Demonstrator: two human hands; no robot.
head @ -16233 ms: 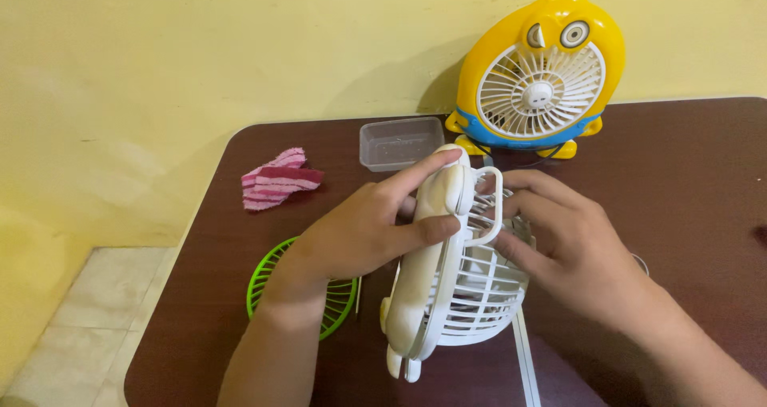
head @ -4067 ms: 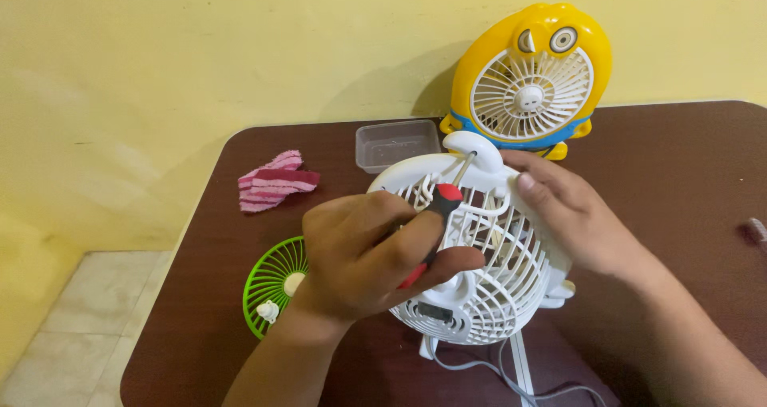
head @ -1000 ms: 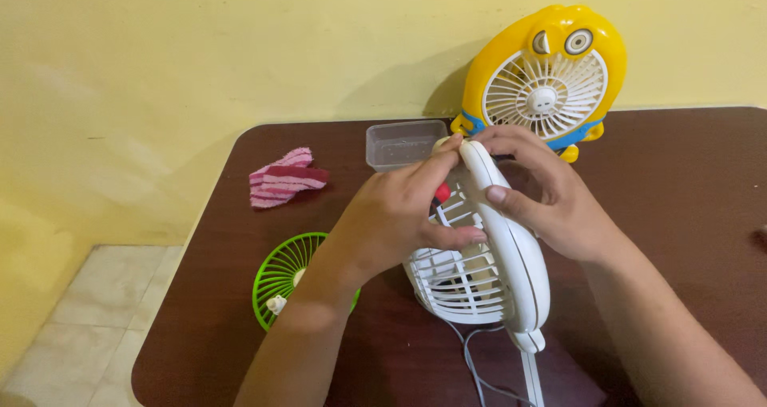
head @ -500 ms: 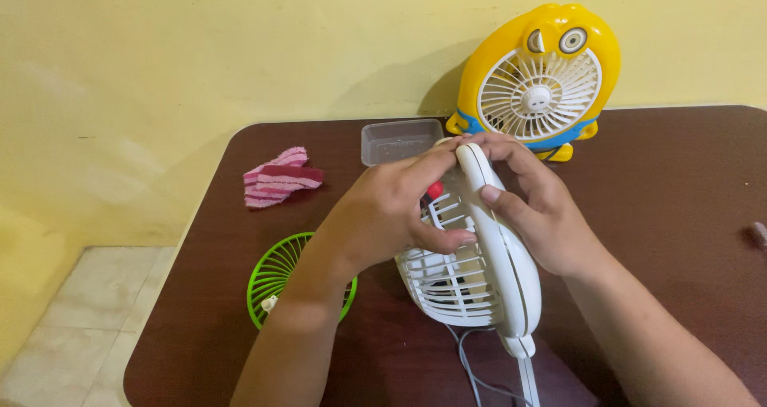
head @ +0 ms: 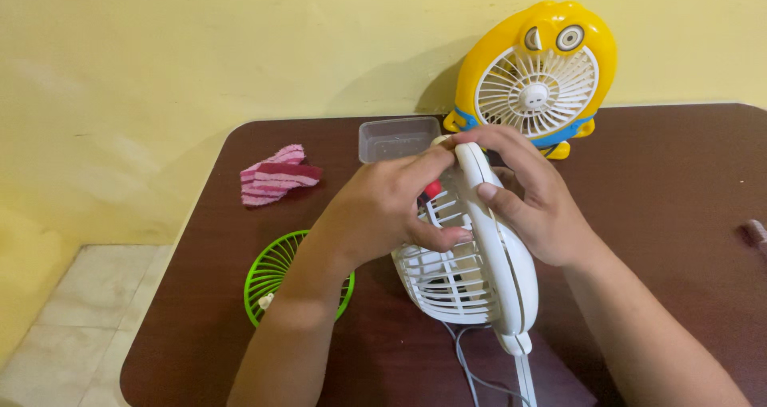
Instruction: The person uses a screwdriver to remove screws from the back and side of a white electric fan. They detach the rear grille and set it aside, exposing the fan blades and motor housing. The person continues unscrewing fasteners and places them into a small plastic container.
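Little moved since half second ago: white fan (head: 479, 271) shifted slightly left, both hands kept in place. Left hand (head: 375, 211) clasping fan's grille side, red screwdriver handle (head: 432, 189) tucked under fingers. Right hand (head: 531, 203) wrapped over white rim, thumb pressed on edge. Fan on edge, mid worktop (head: 679, 191), cord trailing near. Green grille (head: 276, 275) left; striped cloth (head: 278, 175), clear tray (head: 397, 138), yellow fan (head: 537, 71) far.

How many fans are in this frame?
2: a white fan held on the table between the left hand and right hand, and a yellow fan standing against the wall behind.
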